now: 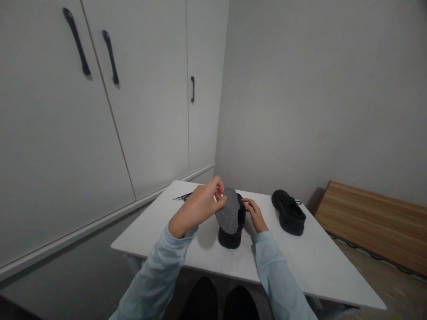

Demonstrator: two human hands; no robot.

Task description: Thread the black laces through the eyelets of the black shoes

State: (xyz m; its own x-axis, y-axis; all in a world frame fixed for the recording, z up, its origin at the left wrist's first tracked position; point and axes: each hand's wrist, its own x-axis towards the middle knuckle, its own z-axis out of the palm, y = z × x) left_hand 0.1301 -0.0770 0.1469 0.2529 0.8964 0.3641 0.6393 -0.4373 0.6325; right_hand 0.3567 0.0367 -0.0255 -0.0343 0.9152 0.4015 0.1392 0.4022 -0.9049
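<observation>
A grey insole (228, 214) is held over a black shoe (230, 241) near the middle of the white table, covering much of that shoe's opening. My left hand (204, 201) pinches the insole's upper left edge between thumb and fingers. On the right side of the same shoe, my right hand (254, 213) touches the upper rim with its fingertips, the fingers bent around the edge. Black laces (183, 197) lie on the table behind my left hand, partly hidden by it.
A second black shoe (289, 213), laced, stands at the right on the white table (320, 262). White cabinets (150, 111) with dark handles rise at the left. A wooden board (373, 226) leans beyond the table's right edge. My knees show below the front edge.
</observation>
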